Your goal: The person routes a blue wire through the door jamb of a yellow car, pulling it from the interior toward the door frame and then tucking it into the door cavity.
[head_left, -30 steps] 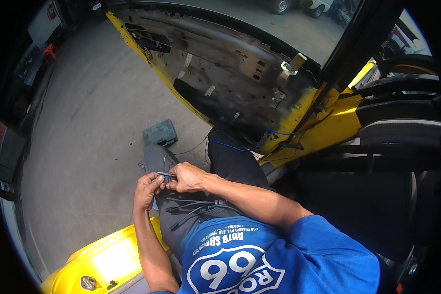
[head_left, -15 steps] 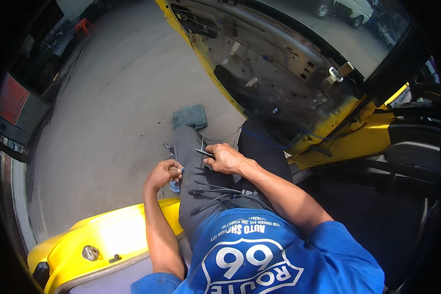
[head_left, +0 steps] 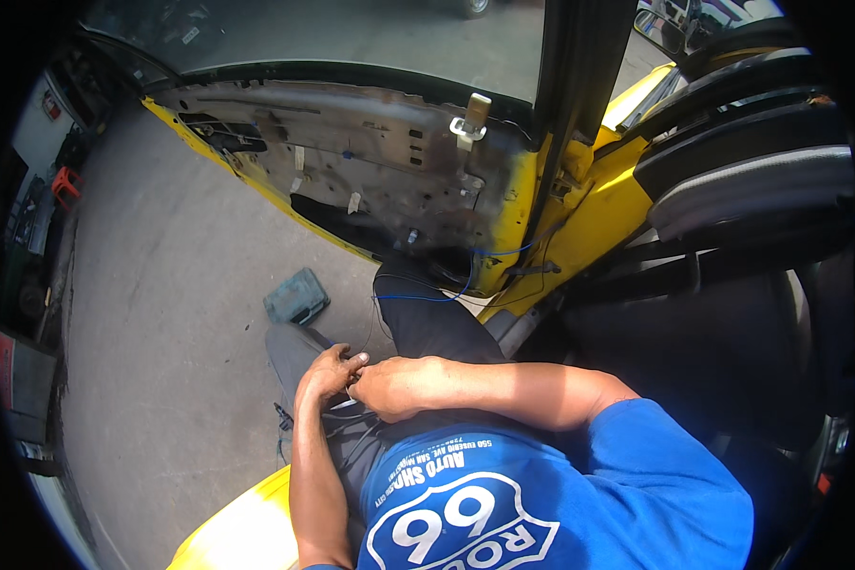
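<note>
While seated in the doorway of a yellow car [head_left: 579, 204], w/ both hands together over the lap: left hand [head_left: 325, 372] curled, fingers [head_left: 350, 361] bent toward the right hand [head_left: 397, 388], touching it or nearly so. Right-hand fingers closed around sth small btwn the two hands; can't tell what, too hidden. Thin dark wires [head_left: 337, 423] lying across the grey trousers just below the hands. Blue wire [head_left: 451, 285] running from the open door [head_left: 370, 161], its inner panel stripped to bare metal, down toward the knee. Small teal case [head_left: 296, 295] on the concrete floor [head_left: 171, 313], near the left knee, apart from the hands. Black seat [head_left: 750, 171] at right.
</note>
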